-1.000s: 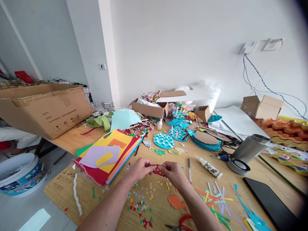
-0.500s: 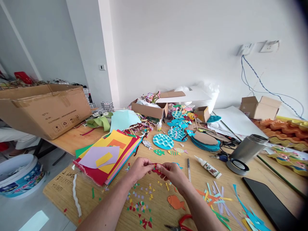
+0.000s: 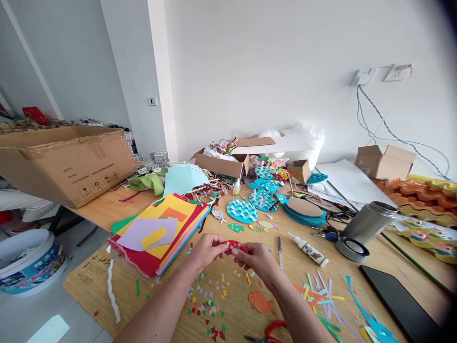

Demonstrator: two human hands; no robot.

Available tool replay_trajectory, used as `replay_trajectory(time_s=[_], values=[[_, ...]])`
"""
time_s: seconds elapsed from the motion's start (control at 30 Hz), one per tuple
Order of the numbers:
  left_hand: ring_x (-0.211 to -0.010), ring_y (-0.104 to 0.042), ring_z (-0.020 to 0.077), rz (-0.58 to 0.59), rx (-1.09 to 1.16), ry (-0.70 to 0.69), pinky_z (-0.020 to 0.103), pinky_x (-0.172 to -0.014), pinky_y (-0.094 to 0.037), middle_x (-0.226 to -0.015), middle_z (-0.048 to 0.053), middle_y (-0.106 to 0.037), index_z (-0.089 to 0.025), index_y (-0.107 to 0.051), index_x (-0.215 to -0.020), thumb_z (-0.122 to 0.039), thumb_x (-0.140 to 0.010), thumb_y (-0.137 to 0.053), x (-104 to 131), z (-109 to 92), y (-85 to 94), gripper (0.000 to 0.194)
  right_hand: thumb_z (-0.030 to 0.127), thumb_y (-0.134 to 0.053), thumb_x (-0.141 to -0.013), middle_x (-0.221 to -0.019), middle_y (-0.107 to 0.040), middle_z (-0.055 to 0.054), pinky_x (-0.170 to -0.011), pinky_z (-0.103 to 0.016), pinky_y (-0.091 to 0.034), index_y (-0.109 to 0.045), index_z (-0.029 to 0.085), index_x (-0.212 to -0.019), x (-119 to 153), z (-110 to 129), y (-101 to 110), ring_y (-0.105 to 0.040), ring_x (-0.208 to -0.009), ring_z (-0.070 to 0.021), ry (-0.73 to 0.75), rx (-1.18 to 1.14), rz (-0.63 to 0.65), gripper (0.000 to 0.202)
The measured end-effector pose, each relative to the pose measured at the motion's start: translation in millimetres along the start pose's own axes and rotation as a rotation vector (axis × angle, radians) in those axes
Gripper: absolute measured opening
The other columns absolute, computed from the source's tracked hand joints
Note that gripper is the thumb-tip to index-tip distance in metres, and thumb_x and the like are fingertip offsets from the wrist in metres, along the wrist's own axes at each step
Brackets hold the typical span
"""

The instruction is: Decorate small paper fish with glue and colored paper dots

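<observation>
The red piece [image 3: 235,245] is located between the hands, above the near-center of the table [image 3: 89,295]. It is small, thin and elongated, with light round dots on its face. The fingers cover part of its outline. The left hand [image 3: 208,252] is closed in a pinch, thumb against fingers, on the left end of the piece. The right hand [image 3: 256,257] is similarly closed, gripping the right portion.

The table has a wood-grain top and adjoins a plain white wall [image 3: 267,71]. A large cardboard box [image 3: 71,166] occupies the far left; a round plastic bucket [image 3: 21,267] sits on the floor below it.

Materials are distributed as follows. Left: a fanned stack of flat colored sheets [image 3: 130,255]. Below the hands: small paper chips [image 3: 207,307], cut as circles and triangles, and a flat orange fish [image 3: 260,301]. Beyond the hands: a blue disc [image 3: 242,211] faced with wavy ridges. Right: a pen [image 3: 280,252], a white bottle [image 3: 309,249] with a tapered nozzle, narrow paper strips [image 3: 328,295], a brushed-metal flask [image 3: 371,221] and molded, bumpy trays [image 3: 424,200].
</observation>
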State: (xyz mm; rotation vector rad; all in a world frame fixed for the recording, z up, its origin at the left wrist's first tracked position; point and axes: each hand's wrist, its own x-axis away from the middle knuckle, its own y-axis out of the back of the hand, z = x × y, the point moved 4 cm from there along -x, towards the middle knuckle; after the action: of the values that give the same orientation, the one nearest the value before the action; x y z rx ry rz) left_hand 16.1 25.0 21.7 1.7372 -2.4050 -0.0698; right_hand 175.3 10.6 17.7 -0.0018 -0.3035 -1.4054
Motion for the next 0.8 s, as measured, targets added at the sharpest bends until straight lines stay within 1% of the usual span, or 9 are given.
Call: replay_trajectory(time_s=[0.07,0.13,0.3,0.4,0.57,0.7,0.8], values=[[-0.053,-0.047,0.0115,-0.005,0.002,0.001,0.024,-0.052,-0.03,-0.062,0.001,-0.063,-0.016,-0.067,-0.072,-0.053,-0.068,-0.068,-0.3,0.3,0.1,0.038,0.065,-0.073,-0.058,-0.056,-0.06,0.0,-0.049,-0.023,-0.037,-0.066,0.015,-0.065,1.6,2.9,2.9,-0.049,-0.051,-0.01,0.007,0.017,-0.033,0.05],[-0.054,-0.048,0.0121,-0.003,0.002,-0.001,0.025,-0.053,-0.03,-0.06,0.001,-0.062,-0.015,-0.067,-0.071,-0.053,-0.066,-0.069,-0.6,0.6,-0.4,0.038,0.065,-0.072,-0.059,-0.055,-0.059,0.001,-0.05,-0.023,-0.038,-0.067,0.016,-0.067,1.5,3.6,5.2,-0.049,-0.051,-0.0103,0.022,0.013,-0.064,0.051],[-0.056,-0.05,0.013,0.014,-0.003,-0.011,0.025,-0.053,-0.031,-0.058,-0.001,-0.059,-0.016,-0.067,-0.071,-0.053,-0.065,-0.07,0.2,0.5,-2.1,0.038,0.065,-0.071,-0.06,-0.051,-0.057,0.001,-0.049,-0.025,-0.035,-0.06,0.018,-0.058,-2.9,-0.1,6.2,-0.045,-0.047,-0.0099,0.092,0.006,-0.073,0.048],[-0.056,-0.05,0.0129,-0.003,-0.003,-0.014,0.025,-0.052,-0.03,-0.059,-0.001,-0.059,-0.016,-0.067,-0.074,-0.054,-0.065,-0.069,0.4,0.0,-1.8,0.039,0.065,-0.071,-0.061,-0.051,-0.058,0.001,-0.049,-0.025,-0.035,-0.06,0.018,-0.058,-2.9,-0.7,5.8,-0.046,-0.047,-0.0104,0.085,0.029,-0.075,0.048],[-0.052,-0.047,0.0119,-0.046,0.006,-0.002,0.024,-0.05,-0.029,-0.054,-0.003,-0.054,-0.018,-0.063,-0.072,-0.056,-0.065,-0.069,-0.9,0.7,-0.3,0.039,0.066,-0.07,-0.061,-0.054,-0.059,0.001,-0.049,-0.023,-0.038,-0.067,0.016,-0.068,-0.2,0.6,3.4,-0.05,-0.049,-0.0107,0.016,0.044,-0.063,0.05],[-0.052,-0.047,0.0116,-0.066,0.012,0.006,0.023,-0.049,-0.029,-0.054,-0.003,-0.054,-0.017,-0.063,-0.07,-0.055,-0.064,-0.07,-1.0,1.9,0.5,0.039,0.067,-0.072,-0.057,-0.053,-0.06,0.0,-0.049,-0.024,-0.038,-0.062,0.017,-0.06,-1.9,-0.8,2.7,-0.05,-0.048,-0.0106,0.034,0.003,-0.075,0.051],[-0.052,-0.048,0.0117,-0.075,0.017,0.009,0.023,-0.048,-0.029,-0.055,-0.002,-0.055,-0.017,-0.063,-0.07,-0.056,-0.065,-0.071,-0.2,1.9,0.5,0.04,0.068,-0.071,-0.057,-0.052,-0.061,-0.001,-0.05,-0.025,-0.038,-0.06,0.018,-0.059,-3.4,-1.4,3.8,-0.05,-0.048,-0.0114,0.058,-0.004,-0.078,0.051]])
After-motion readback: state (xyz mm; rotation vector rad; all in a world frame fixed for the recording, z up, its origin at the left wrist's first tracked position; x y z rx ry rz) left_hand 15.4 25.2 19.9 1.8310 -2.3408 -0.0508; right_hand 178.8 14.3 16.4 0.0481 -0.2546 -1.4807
